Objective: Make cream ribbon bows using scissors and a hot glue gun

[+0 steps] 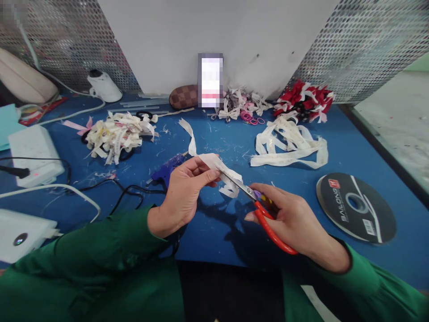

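My left hand (187, 188) pinches a white ribbon (209, 159) between thumb and fingers, above the blue table. One tail of the ribbon runs up and away from me; the other curls to the right. In my right hand (288, 214) is a pair of scissors (268, 223) with red handles, its blades pointing left at the ribbon by my left thumb. Whether the blades have cut into the ribbon I cannot tell. Something purple and yellow shows at the right fingers, partly hidden. Behind my left hand lies a blue glue gun (167, 170).
A black ribbon spool (351, 205) lies at the right, with loose white ribbon (288, 156) behind it. Cream bows (115, 136) are heaped at the left. Along the back are a phone (210, 80), a checked case (183, 96), grey bows (243, 103) and red bows (303, 100). Cables cross the left side.
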Demonstrator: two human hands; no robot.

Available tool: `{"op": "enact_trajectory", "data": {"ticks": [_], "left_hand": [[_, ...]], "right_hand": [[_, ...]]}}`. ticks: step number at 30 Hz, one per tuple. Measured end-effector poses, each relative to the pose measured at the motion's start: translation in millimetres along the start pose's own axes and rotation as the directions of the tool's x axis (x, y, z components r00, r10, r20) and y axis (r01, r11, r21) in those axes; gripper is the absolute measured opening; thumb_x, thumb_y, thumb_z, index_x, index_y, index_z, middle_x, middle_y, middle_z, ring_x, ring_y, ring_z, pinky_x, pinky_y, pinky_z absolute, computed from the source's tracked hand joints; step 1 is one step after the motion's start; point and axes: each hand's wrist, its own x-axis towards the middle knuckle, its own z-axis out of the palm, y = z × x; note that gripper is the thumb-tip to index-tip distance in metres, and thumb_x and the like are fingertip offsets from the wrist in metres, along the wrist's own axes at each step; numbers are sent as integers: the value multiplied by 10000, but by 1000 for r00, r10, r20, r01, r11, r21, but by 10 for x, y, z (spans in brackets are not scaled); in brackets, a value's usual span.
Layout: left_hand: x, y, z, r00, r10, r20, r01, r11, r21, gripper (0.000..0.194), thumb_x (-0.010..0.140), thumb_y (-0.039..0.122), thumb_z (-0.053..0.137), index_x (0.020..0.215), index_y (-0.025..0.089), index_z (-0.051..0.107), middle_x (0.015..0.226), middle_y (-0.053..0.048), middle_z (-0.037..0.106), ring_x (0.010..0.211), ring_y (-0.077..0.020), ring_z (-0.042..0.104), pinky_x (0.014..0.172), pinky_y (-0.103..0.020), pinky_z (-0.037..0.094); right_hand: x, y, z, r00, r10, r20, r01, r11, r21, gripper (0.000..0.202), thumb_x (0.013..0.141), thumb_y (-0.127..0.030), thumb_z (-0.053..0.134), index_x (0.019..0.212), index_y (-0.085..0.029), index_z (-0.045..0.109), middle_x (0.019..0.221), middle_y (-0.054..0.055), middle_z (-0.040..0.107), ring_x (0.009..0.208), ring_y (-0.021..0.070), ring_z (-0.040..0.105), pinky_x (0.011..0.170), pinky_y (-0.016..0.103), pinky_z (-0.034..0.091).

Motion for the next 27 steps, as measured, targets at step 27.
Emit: {"op": "enact_trajectory", "data": {"ticks": [27], "left_hand": [[0,0,-17,992,-100,75,107,989,-98,249,808,304,727,1030,211,791,927,-40,749,817,-146,656,675,-226,513]], "right_hand": [[5,32,-24,999,14,33,-15,998,54,521,797,-495,748,1225,-215,647,938,45,742,674,162,643,634,279,533]]}}
